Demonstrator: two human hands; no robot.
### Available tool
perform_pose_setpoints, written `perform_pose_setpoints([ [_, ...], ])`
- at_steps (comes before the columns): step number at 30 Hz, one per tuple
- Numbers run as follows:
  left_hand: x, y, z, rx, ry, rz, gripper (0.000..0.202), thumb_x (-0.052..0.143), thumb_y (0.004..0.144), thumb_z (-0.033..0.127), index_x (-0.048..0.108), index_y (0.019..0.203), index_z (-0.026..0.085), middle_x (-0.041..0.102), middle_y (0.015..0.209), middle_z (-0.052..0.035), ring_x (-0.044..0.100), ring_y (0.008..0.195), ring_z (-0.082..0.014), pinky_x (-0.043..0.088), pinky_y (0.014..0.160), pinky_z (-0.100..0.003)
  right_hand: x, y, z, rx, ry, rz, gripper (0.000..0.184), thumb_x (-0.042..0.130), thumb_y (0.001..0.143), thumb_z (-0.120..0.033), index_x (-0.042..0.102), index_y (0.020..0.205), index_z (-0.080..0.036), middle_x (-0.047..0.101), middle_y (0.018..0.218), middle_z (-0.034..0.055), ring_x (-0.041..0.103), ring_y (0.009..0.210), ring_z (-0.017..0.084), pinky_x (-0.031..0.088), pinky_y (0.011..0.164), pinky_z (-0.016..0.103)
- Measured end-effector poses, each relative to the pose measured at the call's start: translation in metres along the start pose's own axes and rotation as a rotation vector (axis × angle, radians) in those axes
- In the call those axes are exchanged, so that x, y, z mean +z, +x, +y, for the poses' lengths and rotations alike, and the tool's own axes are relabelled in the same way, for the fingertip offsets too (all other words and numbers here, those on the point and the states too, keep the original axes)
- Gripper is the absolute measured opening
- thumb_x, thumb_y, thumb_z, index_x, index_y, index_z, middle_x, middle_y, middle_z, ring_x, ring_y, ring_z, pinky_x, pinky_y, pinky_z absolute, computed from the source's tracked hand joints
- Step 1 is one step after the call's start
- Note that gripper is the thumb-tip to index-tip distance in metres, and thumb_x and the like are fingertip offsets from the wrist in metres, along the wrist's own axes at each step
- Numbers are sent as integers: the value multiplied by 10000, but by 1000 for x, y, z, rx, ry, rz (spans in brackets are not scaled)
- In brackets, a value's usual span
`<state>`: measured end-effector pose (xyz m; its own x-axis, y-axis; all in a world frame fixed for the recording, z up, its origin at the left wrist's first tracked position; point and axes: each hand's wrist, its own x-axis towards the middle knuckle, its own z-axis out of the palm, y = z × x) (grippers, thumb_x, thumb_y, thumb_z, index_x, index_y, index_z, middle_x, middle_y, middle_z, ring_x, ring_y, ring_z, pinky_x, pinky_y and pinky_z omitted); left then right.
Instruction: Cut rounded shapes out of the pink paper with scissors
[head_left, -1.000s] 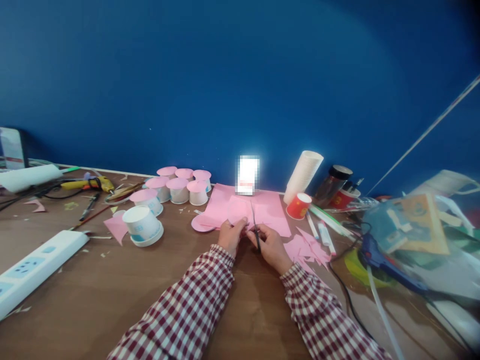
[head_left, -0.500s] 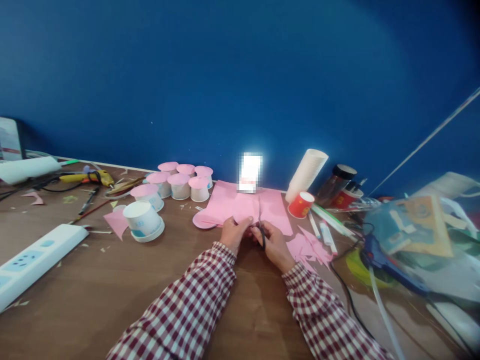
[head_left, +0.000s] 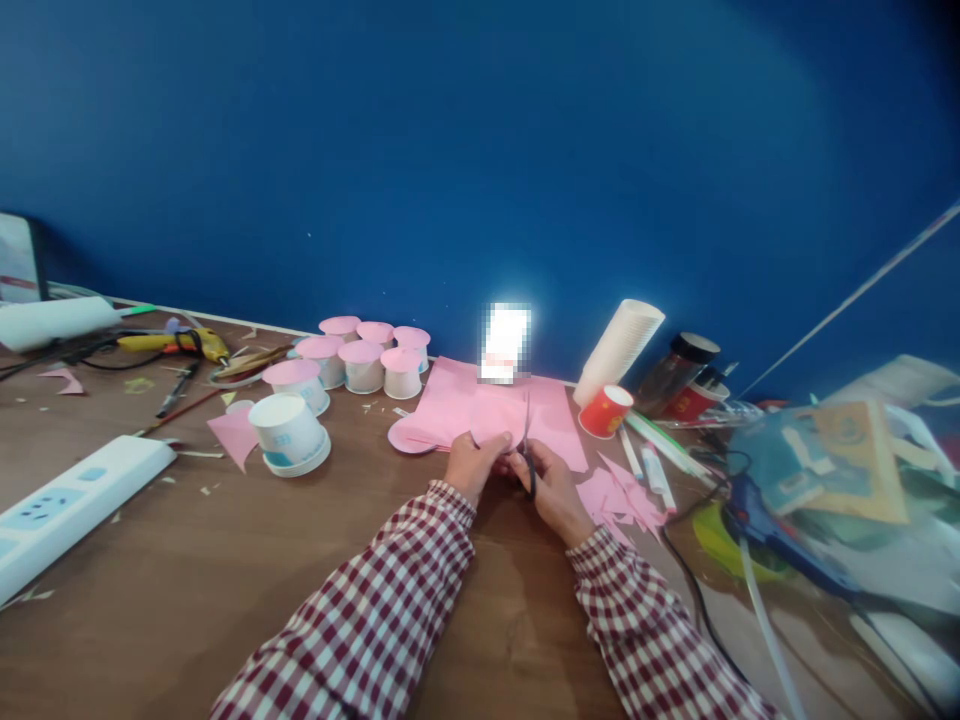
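My left hand (head_left: 469, 468) pinches a rounded piece of pink paper (head_left: 495, 423) held up over the wooden table (head_left: 187, 580). My right hand (head_left: 551, 485) grips black-handled scissors (head_left: 528, 450), blades pointing up along the right edge of that paper piece. Both hands are closed. Behind them lies a stack of pink paper sheets (head_left: 457, 395) with a cut pink disc (head_left: 405, 437) at its left corner. Both sleeves are red-and-white checked.
Several white paper cups topped with pink discs (head_left: 364, 360) stand at the back; another cup (head_left: 287, 430) sits on a lid. Pink scraps (head_left: 619, 497), a red cup (head_left: 606, 410), a leaning cup stack (head_left: 619, 345), pens, a power strip (head_left: 67, 505), a yellow glue gun (head_left: 172, 342) and a cluttered plastic bag (head_left: 832, 470) surround me.
The hands with paper and scissors have stayed together, drifting slightly right and up in view as the head shifted. The paper piece has turned a little in my left hand.
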<state>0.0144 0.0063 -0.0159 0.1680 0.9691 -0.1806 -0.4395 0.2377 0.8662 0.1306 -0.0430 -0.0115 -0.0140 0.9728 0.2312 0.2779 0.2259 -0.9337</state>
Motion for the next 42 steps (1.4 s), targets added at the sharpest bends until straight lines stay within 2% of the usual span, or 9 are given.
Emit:
perform_pose_setpoints([
  [10,-1,1,-2,10,25,-8,276,750,593,293,664,742,77,647,606,-64,573,492,-123,434,427,-212,0,0,-7,1,-57,9,283,541,841,-449,551,771,-175,553,656,0,531,628,145,437,591,244],
  [21,-2,3,-2,1,23,13,280,752,583,283,663,746,73,656,622,-73,573,492,-122,434,420,-211,-1,0,-6,28,-46,15,282,572,821,-444,564,757,-169,527,615,-15,499,581,128,393,535,224],
  [33,-1,1,0,0,13,20,292,763,573,296,645,737,86,630,595,-49,546,477,-111,417,412,-208,-2,-1,-2,62,-64,16,286,594,809,-429,608,896,-157,514,600,-27,469,552,123,364,503,219],
  [42,1,-3,1,16,18,38,308,772,559,316,640,712,84,634,611,-58,571,529,-133,457,481,-237,-1,-1,-1,48,-31,-18,245,581,827,-384,611,917,-158,561,659,-12,491,586,123,388,536,221],
])
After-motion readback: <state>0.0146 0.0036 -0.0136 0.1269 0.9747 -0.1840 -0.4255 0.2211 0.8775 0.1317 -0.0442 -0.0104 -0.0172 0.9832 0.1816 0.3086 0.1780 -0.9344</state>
